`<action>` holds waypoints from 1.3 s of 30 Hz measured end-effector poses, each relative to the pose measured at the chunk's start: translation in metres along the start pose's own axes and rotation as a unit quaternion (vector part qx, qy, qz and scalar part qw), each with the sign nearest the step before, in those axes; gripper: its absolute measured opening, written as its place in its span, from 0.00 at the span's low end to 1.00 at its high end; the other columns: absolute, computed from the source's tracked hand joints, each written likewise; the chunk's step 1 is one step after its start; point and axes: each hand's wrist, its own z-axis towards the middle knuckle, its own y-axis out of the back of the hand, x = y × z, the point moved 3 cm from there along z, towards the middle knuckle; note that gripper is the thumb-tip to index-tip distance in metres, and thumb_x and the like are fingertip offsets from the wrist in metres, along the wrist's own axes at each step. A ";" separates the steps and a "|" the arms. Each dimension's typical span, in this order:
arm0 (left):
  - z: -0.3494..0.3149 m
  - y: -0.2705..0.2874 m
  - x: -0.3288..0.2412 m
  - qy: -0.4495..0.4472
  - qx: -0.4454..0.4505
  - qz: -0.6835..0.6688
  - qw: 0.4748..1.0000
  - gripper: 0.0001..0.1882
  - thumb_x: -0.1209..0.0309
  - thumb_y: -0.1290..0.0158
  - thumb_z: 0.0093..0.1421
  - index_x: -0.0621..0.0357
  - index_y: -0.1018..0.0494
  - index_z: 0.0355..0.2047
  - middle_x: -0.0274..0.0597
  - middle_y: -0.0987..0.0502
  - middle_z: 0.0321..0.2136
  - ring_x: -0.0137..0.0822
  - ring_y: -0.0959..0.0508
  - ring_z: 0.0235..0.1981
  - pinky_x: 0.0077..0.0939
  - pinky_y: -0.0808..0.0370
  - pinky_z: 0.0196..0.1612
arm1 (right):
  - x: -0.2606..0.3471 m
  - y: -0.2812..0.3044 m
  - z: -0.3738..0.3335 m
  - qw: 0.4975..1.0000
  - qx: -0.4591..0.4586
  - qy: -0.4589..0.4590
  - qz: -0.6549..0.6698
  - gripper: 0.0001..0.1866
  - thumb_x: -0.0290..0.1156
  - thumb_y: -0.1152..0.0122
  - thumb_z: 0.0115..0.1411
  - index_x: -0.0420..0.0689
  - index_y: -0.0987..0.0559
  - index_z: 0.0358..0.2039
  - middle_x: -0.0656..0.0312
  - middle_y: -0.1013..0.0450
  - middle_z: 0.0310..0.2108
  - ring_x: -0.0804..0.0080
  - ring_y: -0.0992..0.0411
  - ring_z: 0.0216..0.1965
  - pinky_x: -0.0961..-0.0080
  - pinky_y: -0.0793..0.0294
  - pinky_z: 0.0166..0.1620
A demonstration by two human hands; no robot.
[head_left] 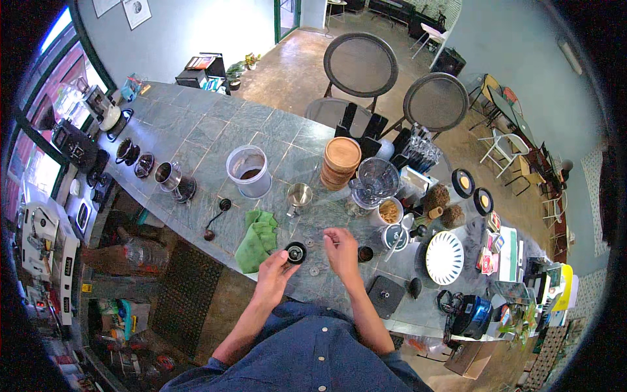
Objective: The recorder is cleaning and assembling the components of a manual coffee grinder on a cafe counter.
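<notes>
My left hand [273, 277] is closed around the black body of a hand coffee grinder [296, 253], its round end turned up and metal parts showing inside. To its right, my right hand [341, 251] hovers over the counter with fingers curled together; whatever they pinch, if anything, is hidden. Small round metal parts [315, 269] lie on the counter between the hands. A small black cup [365, 253] stands just right of my right hand. Left of the grinder is a crumpled green cloth [257, 240]. Beyond it lies a crank handle [224, 205] with a brown knob.
A steel cup [300, 195] and a white tub [249, 171] with dark grounds stand ahead on the tiled counter [209, 140]. Wooden lids [341, 162] are stacked near a glass jug [378, 178]. Rightward are a white slotted bowl [445, 257] and a black square scale [385, 296].
</notes>
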 end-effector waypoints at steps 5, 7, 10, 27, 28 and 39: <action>0.000 -0.008 0.011 0.005 -0.009 0.082 0.997 0.18 0.63 0.43 0.68 0.61 0.26 0.52 0.39 0.20 0.46 0.33 0.21 0.49 0.39 0.22 0.55 | 0.099 0.047 -0.034 0.991 -0.019 0.018 0.128 0.14 0.20 0.30 0.54 0.42 0.15 0.43 0.54 0.22 0.39 0.59 0.20 0.43 0.68 0.21 0.48; -0.001 -0.018 0.010 0.003 0.016 0.098 0.995 0.17 0.64 0.42 0.68 0.59 0.25 0.53 0.37 0.20 0.47 0.31 0.21 0.48 0.35 0.22 0.52 | 0.109 0.048 -0.040 0.994 -0.036 0.098 0.038 0.14 0.19 0.30 0.54 0.42 0.14 0.42 0.55 0.21 0.38 0.62 0.20 0.43 0.69 0.21 0.48; -0.002 -0.029 0.014 0.010 0.040 0.115 0.993 0.17 0.65 0.43 0.68 0.58 0.26 0.54 0.36 0.20 0.48 0.30 0.21 0.48 0.31 0.23 0.50 | 0.115 0.045 -0.048 0.980 -0.046 0.193 0.011 0.14 0.19 0.28 0.51 0.44 0.13 0.40 0.59 0.20 0.40 0.58 0.22 0.47 0.66 0.23 0.51; -0.003 -0.027 0.019 0.039 0.073 0.101 0.991 0.19 0.64 0.44 0.70 0.62 0.26 0.56 0.41 0.19 0.49 0.34 0.20 0.51 0.36 0.22 0.56 | 0.115 0.071 -0.067 0.992 -0.072 0.104 -0.016 0.15 0.21 0.29 0.53 0.45 0.15 0.42 0.56 0.24 0.47 0.57 0.24 0.50 0.66 0.25 0.52; -0.003 -0.028 0.018 0.038 0.079 0.105 0.991 0.20 0.64 0.45 0.70 0.63 0.26 0.56 0.41 0.19 0.49 0.34 0.20 0.51 0.36 0.22 0.56 | 0.117 0.073 -0.067 0.992 -0.073 0.104 -0.016 0.15 0.21 0.29 0.53 0.45 0.15 0.42 0.56 0.24 0.47 0.57 0.24 0.50 0.66 0.25 0.52; 0.003 -0.018 0.032 0.070 0.111 0.086 0.988 0.18 0.65 0.44 0.70 0.63 0.26 0.55 0.40 0.19 0.49 0.33 0.20 0.51 0.36 0.23 0.57 | 0.048 0.183 -0.100 0.976 -0.100 -0.183 -0.061 0.09 0.27 0.30 0.58 0.39 0.15 0.38 0.56 0.20 0.30 0.69 0.22 0.29 0.71 0.25 0.34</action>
